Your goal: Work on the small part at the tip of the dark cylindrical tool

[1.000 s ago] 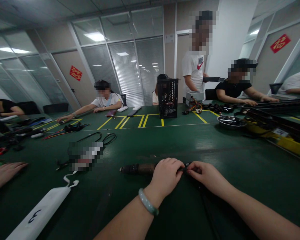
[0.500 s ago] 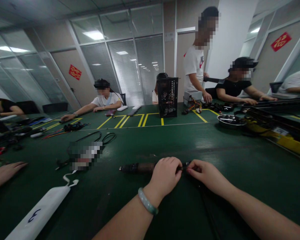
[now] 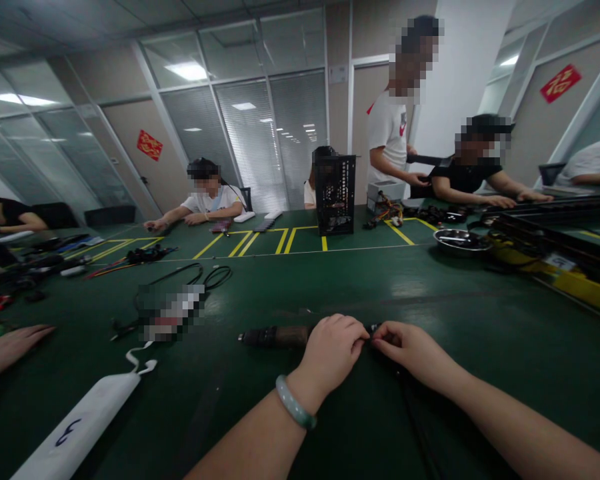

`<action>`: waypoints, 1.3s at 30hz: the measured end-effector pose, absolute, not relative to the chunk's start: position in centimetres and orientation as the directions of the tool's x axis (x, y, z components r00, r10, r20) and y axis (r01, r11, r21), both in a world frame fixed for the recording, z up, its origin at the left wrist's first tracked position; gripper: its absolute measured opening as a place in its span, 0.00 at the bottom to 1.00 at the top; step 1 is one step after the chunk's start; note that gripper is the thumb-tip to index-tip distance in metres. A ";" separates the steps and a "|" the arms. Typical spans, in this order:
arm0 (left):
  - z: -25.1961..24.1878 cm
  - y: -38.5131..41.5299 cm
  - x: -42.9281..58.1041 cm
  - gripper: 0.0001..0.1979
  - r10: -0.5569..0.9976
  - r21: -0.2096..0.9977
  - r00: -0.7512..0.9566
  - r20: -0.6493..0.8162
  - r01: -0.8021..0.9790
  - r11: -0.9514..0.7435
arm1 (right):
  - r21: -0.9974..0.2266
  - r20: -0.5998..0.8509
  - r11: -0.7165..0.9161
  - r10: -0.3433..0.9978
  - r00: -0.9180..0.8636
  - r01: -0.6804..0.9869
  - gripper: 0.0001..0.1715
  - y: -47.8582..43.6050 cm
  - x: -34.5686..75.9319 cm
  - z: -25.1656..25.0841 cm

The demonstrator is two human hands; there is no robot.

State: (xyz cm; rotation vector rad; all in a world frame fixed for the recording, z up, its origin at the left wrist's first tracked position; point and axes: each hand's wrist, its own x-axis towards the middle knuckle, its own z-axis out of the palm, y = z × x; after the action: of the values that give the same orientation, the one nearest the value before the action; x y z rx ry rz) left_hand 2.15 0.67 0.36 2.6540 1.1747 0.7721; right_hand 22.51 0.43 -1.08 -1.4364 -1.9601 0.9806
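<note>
A dark, cylinder-shaped electric screwdriver (image 3: pixel 287 336) lies on the green table with its tip pointing left. My left hand (image 3: pixel 334 350) is closed over its rear half, a pale green bangle on the wrist. Just right of it, my right hand (image 3: pixel 403 343) pinches at the tool's tail end, thumb against forefinger. A black cord (image 3: pixel 414 407) runs from beneath the right hand toward me over the tabletop. Both hands nearly meet, and the fingers hide most of the joint between cord and tool.
A white power bank marked 3 (image 3: pixel 77 427) lies left, by a blurred-out item and a looped black cable (image 3: pixel 217 277). Another person's hand (image 3: pixel 15 350) rests at far left. Beyond stand a black computer case (image 3: pixel 336 195), a power supply (image 3: pixel 386 197) and a metal bowl (image 3: pixel 463 241).
My left fingertips have shifted slightly right, closing the gap to my right hand. Across the table, the standing person's hand has lifted off the power supply, and a seated person's arm has drawn inward.
</note>
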 end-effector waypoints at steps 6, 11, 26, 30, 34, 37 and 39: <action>0.6 0.3 2.2 0.10 0.763 0.357 0.512 0.394 0.680 -0.641 | -0.793 0.003 0.191 0.951 -0.309 0.579 0.10 0.3 22.6 -0.7; 0.3 0.5 2.2 0.04 0.755 0.344 0.525 0.392 0.678 -0.650 | -0.785 0.013 0.199 0.952 -0.305 0.587 0.10 0.4 22.6 -0.6; 0.9 0.1 2.2 0.08 0.782 0.326 0.492 0.382 0.720 -0.612 | -0.787 0.009 0.186 0.957 -0.290 0.589 0.11 0.6 22.8 -0.9; 1.0 0.0 2.2 0.10 0.784 0.341 0.492 0.379 0.713 -0.613 | -0.788 0.006 0.178 0.960 -0.281 0.590 0.11 0.6 22.8 -0.8; 1.0 0.0 2.3 0.08 0.794 0.341 0.484 0.368 0.725 -0.599 | -0.799 0.000 0.170 0.959 -0.282 0.577 0.10 0.5 22.8 -0.8; 0.9 0.1 2.3 0.05 0.799 0.336 0.482 0.359 0.732 -0.592 | -0.805 0.001 0.170 0.959 -0.285 0.568 0.11 0.5 22.8 -0.7; 0.8 0.3 2.4 0.04 0.798 0.331 0.483 0.361 0.733 -0.594 | -0.803 0.005 0.178 0.956 -0.292 0.569 0.11 0.4 22.7 -0.7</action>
State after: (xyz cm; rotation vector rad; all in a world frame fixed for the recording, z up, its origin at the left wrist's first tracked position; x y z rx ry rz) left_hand 2.38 0.27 0.77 2.5893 1.3446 0.7370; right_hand 22.73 0.44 -0.73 -1.4308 -1.9377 0.9706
